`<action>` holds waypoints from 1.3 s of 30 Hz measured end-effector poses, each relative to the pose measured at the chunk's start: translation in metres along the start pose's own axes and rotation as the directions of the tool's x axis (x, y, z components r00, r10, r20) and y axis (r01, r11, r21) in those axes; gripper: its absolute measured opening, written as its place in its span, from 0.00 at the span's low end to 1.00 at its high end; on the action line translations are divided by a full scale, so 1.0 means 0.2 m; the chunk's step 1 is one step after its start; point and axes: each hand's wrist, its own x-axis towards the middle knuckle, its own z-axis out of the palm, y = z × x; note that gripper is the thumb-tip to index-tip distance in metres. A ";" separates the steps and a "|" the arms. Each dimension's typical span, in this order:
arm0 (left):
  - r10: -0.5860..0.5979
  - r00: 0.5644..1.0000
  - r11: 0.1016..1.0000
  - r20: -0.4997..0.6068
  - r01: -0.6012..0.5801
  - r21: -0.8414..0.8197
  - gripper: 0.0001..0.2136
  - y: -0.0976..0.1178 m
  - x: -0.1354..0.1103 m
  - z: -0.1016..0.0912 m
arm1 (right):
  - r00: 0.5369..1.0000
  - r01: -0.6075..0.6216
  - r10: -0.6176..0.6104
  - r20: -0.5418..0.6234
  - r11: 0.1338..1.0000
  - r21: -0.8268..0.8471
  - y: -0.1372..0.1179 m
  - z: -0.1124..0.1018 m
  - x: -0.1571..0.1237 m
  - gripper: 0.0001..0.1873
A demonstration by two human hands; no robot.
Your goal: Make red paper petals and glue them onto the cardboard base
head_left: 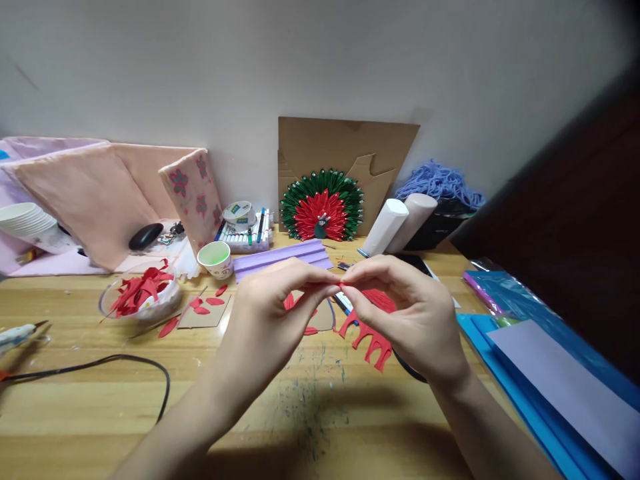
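My left hand (275,300) and my right hand (413,307) meet above the table, thumb and forefinger of each pinched together. Between the fingertips shows a small bit of red material (341,285), perhaps a petal; most of it is hidden by the fingers. Below and behind my right hand lies a red sheet (376,347) with arched cutouts along its edge. Several red petal-shaped pieces (215,301) lie on and around a small cardboard square (203,320), left of my left hand. More red petals are partly covered by that hand.
A tub (173,303) of red scraps and a paper cup (215,260) stand at left. A glue gun (17,337) trails a black cable (125,358). Behind are a green-and-red peacock craft (323,207), cardboard (345,143) and white rolls (385,223). Blue sheets (500,373) lie right.
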 end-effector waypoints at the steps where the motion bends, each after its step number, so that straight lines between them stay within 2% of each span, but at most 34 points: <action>1: 0.001 1.000 1.000 0.005 -0.001 -0.005 0.04 0.00 0.00 0.00 | 1.000 0.005 -0.005 -0.005 1.000 0.000 0.00 0.00 0.00 0.04; 8: 0.027 1.000 0.999 -0.001 -0.027 -0.022 0.04 0.00 0.01 0.02 | 0.996 0.073 -0.075 -0.049 0.997 -0.034 0.00 -0.01 0.00 0.06; 15: 0.042 0.999 0.999 -0.004 -0.042 -0.008 0.03 -0.04 0.02 0.04 | 0.989 0.116 -0.131 -0.067 0.975 -0.190 0.00 0.00 0.01 0.05; 17: -0.005 1.000 0.999 0.018 0.006 -0.038 0.03 -0.05 0.02 0.05 | 0.991 0.109 -0.122 -0.059 0.976 -0.187 0.01 0.01 0.02 0.04; 20: -0.133 0.988 0.975 0.082 0.145 -0.171 0.03 -0.07 0.04 0.06 | 0.992 0.104 -0.114 -0.049 0.980 -0.172 0.05 0.01 0.03 0.03; 23: -0.242 0.957 0.901 0.161 0.283 -0.329 0.04 -0.09 0.05 0.06 | 0.994 0.100 -0.104 -0.021 0.983 -0.155 0.10 0.02 0.04 0.04; 26: -0.303 0.927 0.826 0.222 0.372 -0.425 0.06 -0.13 0.07 0.06 | 0.996 0.091 -0.090 0.018 0.991 -0.102 0.14 0.02 0.05 0.04; 32: -0.376 0.879 0.776 0.295 0.472 -0.418 0.08 -0.20 0.10 0.04 | 0.991 0.128 -0.126 0.052 0.991 -0.048 0.18 0.03 0.07 0.05; 39: -0.440 0.845 0.729 0.305 0.534 -0.427 0.08 -0.22 0.11 0.04 | 0.953 0.299 -0.293 0.073 0.949 -0.101 0.20 0.01 0.08 0.08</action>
